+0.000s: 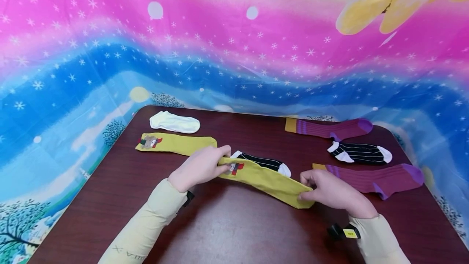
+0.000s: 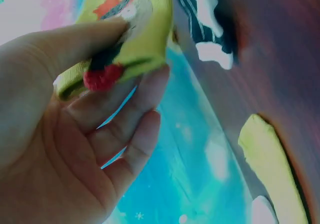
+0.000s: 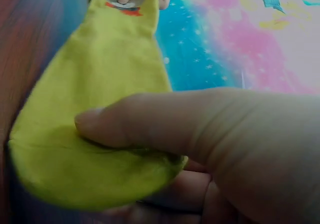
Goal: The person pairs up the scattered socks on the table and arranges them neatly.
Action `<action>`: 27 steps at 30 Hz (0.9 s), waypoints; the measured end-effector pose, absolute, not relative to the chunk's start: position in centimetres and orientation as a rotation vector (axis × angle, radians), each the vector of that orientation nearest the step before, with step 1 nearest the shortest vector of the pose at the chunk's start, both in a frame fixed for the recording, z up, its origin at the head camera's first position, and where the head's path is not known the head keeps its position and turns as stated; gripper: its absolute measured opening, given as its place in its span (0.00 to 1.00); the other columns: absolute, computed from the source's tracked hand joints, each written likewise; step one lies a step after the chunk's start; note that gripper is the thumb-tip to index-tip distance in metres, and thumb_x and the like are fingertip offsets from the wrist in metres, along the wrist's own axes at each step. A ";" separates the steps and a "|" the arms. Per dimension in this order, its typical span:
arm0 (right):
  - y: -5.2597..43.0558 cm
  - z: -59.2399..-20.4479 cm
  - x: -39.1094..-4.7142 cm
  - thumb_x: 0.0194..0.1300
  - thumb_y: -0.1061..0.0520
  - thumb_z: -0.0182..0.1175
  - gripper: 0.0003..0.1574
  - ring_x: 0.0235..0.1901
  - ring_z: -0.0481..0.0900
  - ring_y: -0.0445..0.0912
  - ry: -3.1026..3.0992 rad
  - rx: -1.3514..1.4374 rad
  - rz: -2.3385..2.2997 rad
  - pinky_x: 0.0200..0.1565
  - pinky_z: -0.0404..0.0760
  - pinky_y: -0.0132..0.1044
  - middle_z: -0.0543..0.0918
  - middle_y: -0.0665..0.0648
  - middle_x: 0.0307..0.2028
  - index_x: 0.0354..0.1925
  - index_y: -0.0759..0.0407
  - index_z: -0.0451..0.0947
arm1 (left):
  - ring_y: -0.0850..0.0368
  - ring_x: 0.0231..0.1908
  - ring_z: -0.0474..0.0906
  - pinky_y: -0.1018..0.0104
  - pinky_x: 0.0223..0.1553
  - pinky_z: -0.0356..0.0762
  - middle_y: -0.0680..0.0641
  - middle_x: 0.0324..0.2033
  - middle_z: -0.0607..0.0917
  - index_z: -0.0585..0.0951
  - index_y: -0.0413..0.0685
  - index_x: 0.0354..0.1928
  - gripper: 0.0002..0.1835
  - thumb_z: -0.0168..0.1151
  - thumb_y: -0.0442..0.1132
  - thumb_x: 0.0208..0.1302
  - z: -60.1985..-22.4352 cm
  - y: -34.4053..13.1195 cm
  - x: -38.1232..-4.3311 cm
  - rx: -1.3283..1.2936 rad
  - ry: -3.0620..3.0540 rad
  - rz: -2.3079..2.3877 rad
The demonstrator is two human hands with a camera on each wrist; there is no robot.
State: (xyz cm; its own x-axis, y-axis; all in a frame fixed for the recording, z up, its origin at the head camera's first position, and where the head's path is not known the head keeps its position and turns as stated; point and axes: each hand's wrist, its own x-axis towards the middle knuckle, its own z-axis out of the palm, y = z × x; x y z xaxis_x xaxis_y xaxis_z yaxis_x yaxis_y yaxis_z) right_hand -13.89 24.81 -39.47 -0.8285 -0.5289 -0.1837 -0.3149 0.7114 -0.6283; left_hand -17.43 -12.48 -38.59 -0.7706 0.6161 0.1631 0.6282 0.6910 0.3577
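Note:
A yellow-green sock [image 1: 264,180] with a bear face near its cuff is stretched between both hands above the table. My left hand [image 1: 201,166] pinches the cuff end, thumb over the bear picture, as the left wrist view shows on the sock's opening [image 2: 145,64]. At the toe end, my right hand [image 1: 329,188] pinches the sock, its thumb pressed on the yellow cloth [image 3: 85,169]. Behind the held sock lies a black striped sock [image 1: 265,161] with white toe and cuff, partly covered by it. A matching yellow-green sock [image 1: 183,144] lies flat beyond the left hand.
A white sock [image 1: 175,122] lies at the back left of the dark red table [image 1: 216,231]. On the right are two purple socks [image 1: 329,128] with yellow cuffs and another black striped sock [image 1: 362,152] between them. A printed cloth [image 1: 234,64] hangs behind the table.

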 end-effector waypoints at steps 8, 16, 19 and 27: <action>24.7 -39.5 -14.4 0.60 0.59 0.74 0.17 0.29 0.75 0.41 2.584 -0.675 -0.949 0.25 0.70 0.32 0.84 0.46 0.31 0.29 0.52 0.72 | 0.60 0.23 0.70 0.64 0.26 0.70 0.59 0.22 0.76 0.74 0.54 0.40 0.16 0.75 0.37 0.61 -38.0 -12.7 -17.8 -0.988 -2.794 -0.680; 25.0 -39.2 -14.9 0.62 0.58 0.72 0.07 0.32 0.77 0.42 2.657 -0.654 -0.911 0.31 0.76 0.34 0.84 0.44 0.32 0.36 0.48 0.84 | 0.59 0.24 0.70 0.63 0.28 0.71 0.59 0.25 0.79 0.78 0.54 0.43 0.12 0.73 0.37 0.64 -37.7 -12.8 -18.1 -0.908 -2.736 -0.759; 25.0 -39.1 -15.0 0.63 0.58 0.72 0.06 0.32 0.77 0.43 2.693 -0.640 -0.940 0.32 0.77 0.34 0.84 0.44 0.33 0.38 0.48 0.86 | 0.60 0.24 0.71 0.63 0.28 0.73 0.56 0.30 0.82 0.79 0.53 0.45 0.11 0.72 0.37 0.65 -37.6 -13.0 -18.3 -0.862 -2.740 -0.787; 24.5 -39.8 -15.5 0.64 0.55 0.73 0.04 0.32 0.77 0.46 2.837 -0.538 -1.098 0.29 0.76 0.34 0.85 0.46 0.33 0.38 0.49 0.87 | 0.59 0.25 0.74 0.62 0.26 0.74 0.54 0.34 0.84 0.79 0.51 0.46 0.11 0.71 0.39 0.66 -37.8 -13.6 -19.1 -0.709 -2.710 -0.928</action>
State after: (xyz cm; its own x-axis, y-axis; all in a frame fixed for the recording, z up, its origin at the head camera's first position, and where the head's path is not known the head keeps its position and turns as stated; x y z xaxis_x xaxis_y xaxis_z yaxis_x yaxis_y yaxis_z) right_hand -15.47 24.49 -39.81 -0.9381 -0.3381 0.0757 -0.3010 0.6872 -0.6612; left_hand -19.12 -13.61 -37.78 -0.8674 0.3780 0.3236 0.4970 0.6895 0.5269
